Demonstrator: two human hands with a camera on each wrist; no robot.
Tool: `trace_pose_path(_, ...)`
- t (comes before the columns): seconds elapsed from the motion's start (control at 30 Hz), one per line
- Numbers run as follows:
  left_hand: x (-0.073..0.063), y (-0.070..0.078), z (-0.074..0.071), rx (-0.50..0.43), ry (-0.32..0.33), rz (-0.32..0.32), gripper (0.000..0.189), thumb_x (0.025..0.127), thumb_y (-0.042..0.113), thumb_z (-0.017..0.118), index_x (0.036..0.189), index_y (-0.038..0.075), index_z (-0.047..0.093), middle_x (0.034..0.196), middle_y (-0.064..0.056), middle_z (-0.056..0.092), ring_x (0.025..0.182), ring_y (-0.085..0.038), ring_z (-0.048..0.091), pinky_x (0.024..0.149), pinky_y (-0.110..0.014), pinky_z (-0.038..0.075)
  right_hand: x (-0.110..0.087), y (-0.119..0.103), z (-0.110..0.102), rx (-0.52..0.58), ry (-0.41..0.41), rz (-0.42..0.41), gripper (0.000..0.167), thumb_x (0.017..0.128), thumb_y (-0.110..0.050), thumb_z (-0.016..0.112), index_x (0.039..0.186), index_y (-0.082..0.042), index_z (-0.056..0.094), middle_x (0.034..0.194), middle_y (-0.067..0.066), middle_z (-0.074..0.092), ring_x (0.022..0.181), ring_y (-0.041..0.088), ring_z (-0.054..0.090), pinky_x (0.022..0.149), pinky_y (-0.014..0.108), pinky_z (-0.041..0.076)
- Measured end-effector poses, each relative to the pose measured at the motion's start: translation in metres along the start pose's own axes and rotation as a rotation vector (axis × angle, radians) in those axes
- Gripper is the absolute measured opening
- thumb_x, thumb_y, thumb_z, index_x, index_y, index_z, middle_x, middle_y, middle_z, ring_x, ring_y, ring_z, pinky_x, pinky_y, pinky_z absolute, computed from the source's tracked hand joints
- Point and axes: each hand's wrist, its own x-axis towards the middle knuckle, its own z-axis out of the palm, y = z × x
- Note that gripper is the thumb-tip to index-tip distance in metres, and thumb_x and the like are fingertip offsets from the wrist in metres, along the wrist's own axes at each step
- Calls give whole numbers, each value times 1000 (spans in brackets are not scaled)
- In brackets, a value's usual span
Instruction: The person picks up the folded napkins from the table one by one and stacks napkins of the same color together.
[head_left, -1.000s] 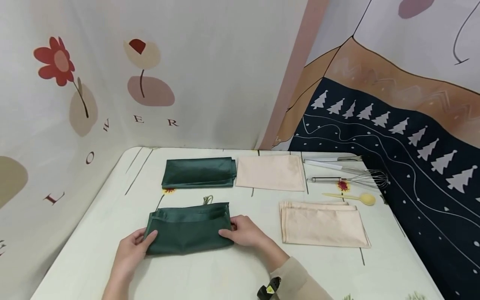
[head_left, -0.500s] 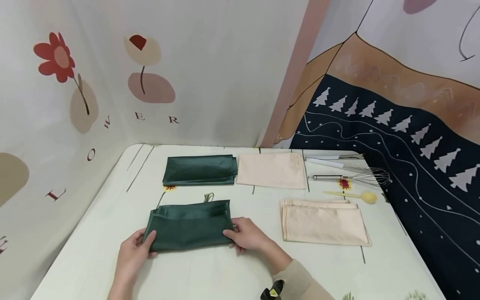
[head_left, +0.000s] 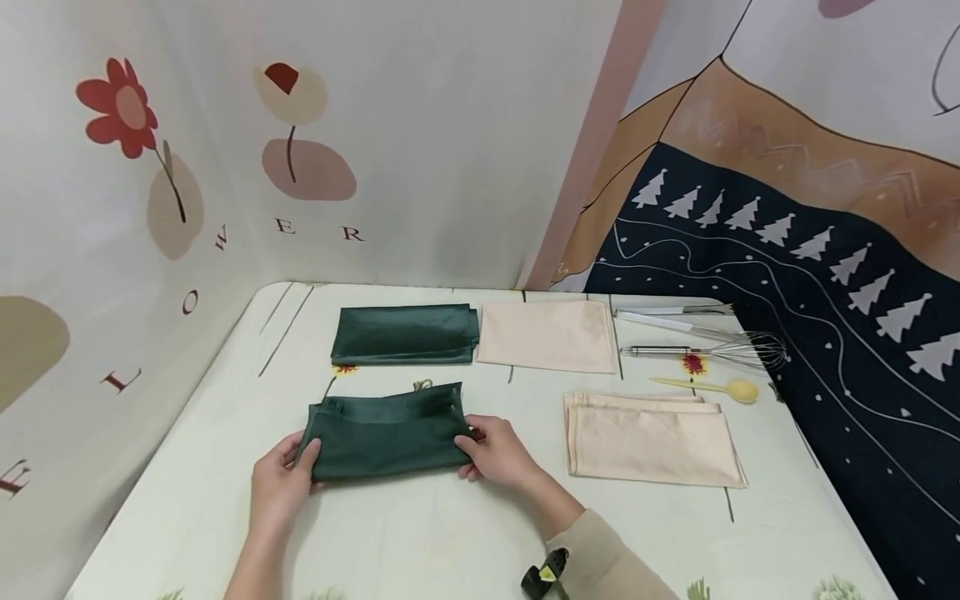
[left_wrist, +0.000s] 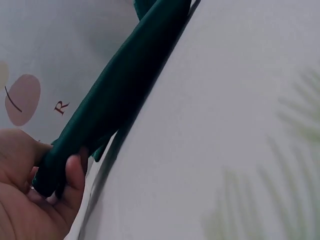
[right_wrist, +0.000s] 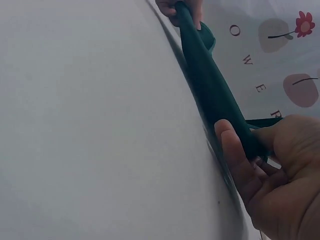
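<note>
A folded dark green cloth [head_left: 386,446] with a satin sheen is held at both ends near the middle of the table. My left hand [head_left: 283,483] pinches its left end, thumb on top and fingers beneath. At the opposite end, my right hand [head_left: 498,450] grips it the same way. A looped cord [head_left: 423,385] shows just behind its far edge. In the left wrist view the cloth [left_wrist: 115,85] slopes up from the left hand, its near edge rounded at the fold. The right wrist view has the right hand's fingers [right_wrist: 232,147] curled under the cloth.
Behind lie another folded green cloth [head_left: 405,335] and a folded beige cloth [head_left: 546,336]. A second beige cloth [head_left: 652,437] is at right. Beyond it are a yellow spoon [head_left: 738,390], a whisk [head_left: 660,351] and white-handled utensils [head_left: 652,319]. Patterned curtains [head_left: 420,150] border the table [head_left: 420,542].
Both hands have shifted the green cloth slightly away from me and to the right, covering more of the cord. The right thumb has slid outward toward the cloth's end. The view has tilted slightly.
</note>
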Motion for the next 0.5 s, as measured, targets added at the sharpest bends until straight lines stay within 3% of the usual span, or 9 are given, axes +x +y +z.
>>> trace_pose_path(0.27, 11, 22, 1, -23, 1, 7, 40, 105, 23, 57, 138, 1, 57, 133, -25, 61, 83, -6, 64, 62, -25, 60, 9, -3, -10, 54, 58, -52, 17, 102, -6, 60, 117, -1, 66, 89, 13, 67, 62, 37, 71, 53, 42, 60)
trace_pose_path(0.4, 22, 31, 4, -58, -11, 29, 40, 105, 23, 58, 139, 1, 57, 134, -23, 60, 87, -1, 63, 66, -24, 60, 18, -4, -16, -1, 97, -98, 13, 102, -7, 61, 112, -1, 67, 89, 13, 68, 61, 35, 71, 56, 38, 60)
trace_pose_path(0.5, 30, 34, 7, -79, -21, 36, 40, 105, 24, 57, 139, 2, 57, 135, -22, 60, 88, 2, 62, 68, -23, 60, 24, -7, -21, -29, 108, -105, 14, 102, -4, 60, 112, 2, 67, 90, 18, 66, 62, 40, 69, 57, 37, 59)
